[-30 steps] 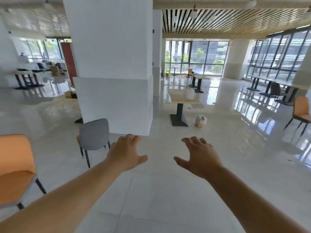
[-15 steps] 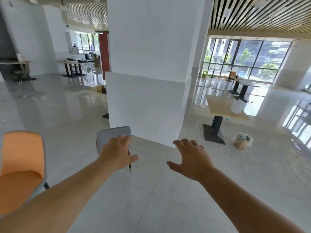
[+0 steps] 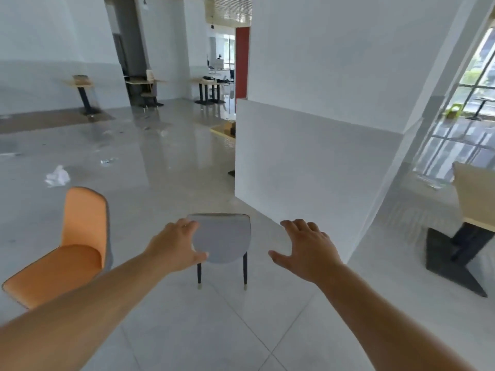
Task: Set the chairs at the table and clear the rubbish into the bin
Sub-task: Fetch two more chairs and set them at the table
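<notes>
Both hands spread open, holding nothing. Left hand [image 3: 176,247] overlaps the grey chair [image 3: 222,238] back at 12 o'clock, right hand [image 3: 305,250] just beside it. Orange chair [image 3: 77,236] at 9, crumpled rubbish [image 3: 57,176] on the floor [image 3: 214,330] at 10.

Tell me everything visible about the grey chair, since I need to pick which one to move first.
The grey upholstered chair stands upright on the pale tiled floor, its rounded backrest facing the camera, beside the white pillar. Two dark legs with light tips show. The left hand overlaps its back's left edge; contact is unclear. The right hand is apart.
</notes>
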Tool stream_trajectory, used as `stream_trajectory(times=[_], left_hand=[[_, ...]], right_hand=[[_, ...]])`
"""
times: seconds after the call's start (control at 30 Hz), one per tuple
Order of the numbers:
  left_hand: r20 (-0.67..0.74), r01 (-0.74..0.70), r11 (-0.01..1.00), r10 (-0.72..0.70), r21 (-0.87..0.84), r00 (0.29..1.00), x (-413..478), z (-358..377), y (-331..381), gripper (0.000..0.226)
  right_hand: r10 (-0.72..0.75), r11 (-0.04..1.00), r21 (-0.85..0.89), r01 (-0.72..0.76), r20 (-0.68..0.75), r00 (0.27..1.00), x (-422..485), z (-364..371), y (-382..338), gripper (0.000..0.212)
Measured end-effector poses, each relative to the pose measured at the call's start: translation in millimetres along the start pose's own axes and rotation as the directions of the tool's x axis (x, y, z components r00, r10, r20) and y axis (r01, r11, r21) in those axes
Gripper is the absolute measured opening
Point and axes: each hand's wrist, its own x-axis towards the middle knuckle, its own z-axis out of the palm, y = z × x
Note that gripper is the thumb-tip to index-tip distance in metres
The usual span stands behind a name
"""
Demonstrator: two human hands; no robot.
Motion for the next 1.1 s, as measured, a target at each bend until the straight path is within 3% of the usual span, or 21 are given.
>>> stream_trajectory(times=[0.17, 0.4, 0.6, 0.73, 0.83, 0.97, 1.1], left_hand=[[0.055, 0.154, 0.988, -0.152, -0.033, 0.987, 82, 26, -17, 0.094], [0.1, 0.254, 0.965, -0.248, -0.058, 0.964, 225, 102, -51, 0.091], [0.158, 0.25, 0.965, -0.236, -0.082, 0.959, 388, 187, -117, 0.093], [0.287, 0.148, 0.988, -0.157, 0.053, 0.945, 463, 241, -164, 0.095], [0.387, 0.132, 0.991, -0.129, 0.02, 0.913, 494, 273, -186, 0.074], [0.313, 0.168, 0.979, -0.124, -0.118, 0.942, 510, 294, -196, 0.029], [0.327, 0.229, 0.967, -0.182, -0.112, 0.927, 500, 297, -189, 0.022]], right_hand=[[-0.135, 0.991, 0.033, 0.132, 0.106, 0.985, 124, 45, 25, 0.089], [-0.263, 0.965, 0.059, 0.256, 0.224, 0.938, 281, 153, 26, 0.092], [-0.27, 0.961, 0.141, 0.237, 0.305, 0.913, 421, 268, 18, 0.088], [-0.283, 0.956, 0.194, 0.22, 0.41, 0.867, 489, 336, 6, 0.093], [-0.31, 0.951, 0.15, 0.271, 0.493, 0.813, 515, 381, -2, 0.085], [-0.374, 0.925, 0.144, 0.351, 0.508, 0.776, 542, 417, -1, 0.048], [-0.476, 0.874, 0.188, 0.449, 0.522, 0.708, 553, 426, 5, 0.038]])
